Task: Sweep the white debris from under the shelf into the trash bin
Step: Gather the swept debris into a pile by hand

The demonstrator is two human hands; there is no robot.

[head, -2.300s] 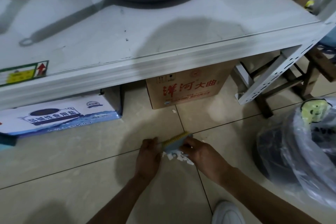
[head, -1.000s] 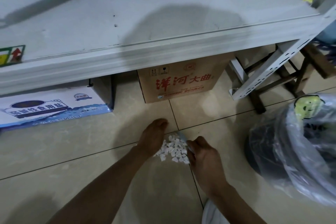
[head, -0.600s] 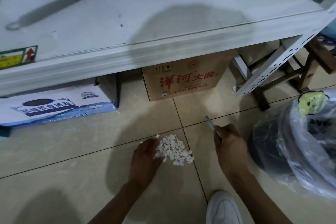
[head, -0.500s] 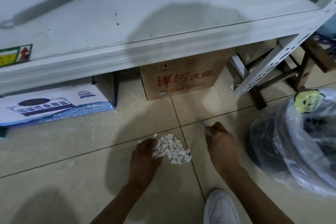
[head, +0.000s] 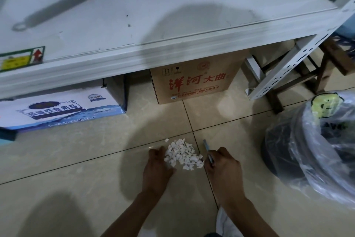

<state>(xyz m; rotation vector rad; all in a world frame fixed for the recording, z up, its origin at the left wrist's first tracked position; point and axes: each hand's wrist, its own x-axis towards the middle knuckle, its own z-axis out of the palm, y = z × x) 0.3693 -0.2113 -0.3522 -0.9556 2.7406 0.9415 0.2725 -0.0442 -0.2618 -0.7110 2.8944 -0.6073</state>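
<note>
We had the debris (head: 183, 157) piled on the floor (head: 76, 179) between our hands. The left hand (head: 157, 165) cupped its edge, holding nothing; the right hand (head: 221, 165) gripped a card (head: 207, 148). Scooping wanted the card kept low (bin (head: 307, 150) near, at right).

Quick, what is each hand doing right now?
Left hand: open, fingers resting against the white debris, holding nothing.
Right hand: closed around a thin blue tool.

White debris (head: 182, 157) between hands. Blue brush (head: 207, 149) in right hand (head: 222, 167). Beige tiled floor (head: 76, 179). Ahead of hands: brown box (head: 194, 81), red lettering; white-blue box (head: 57, 110); white shelf (head: 134, 25). Beside right hand: dark bin (head: 278, 152), clear liner.
</note>
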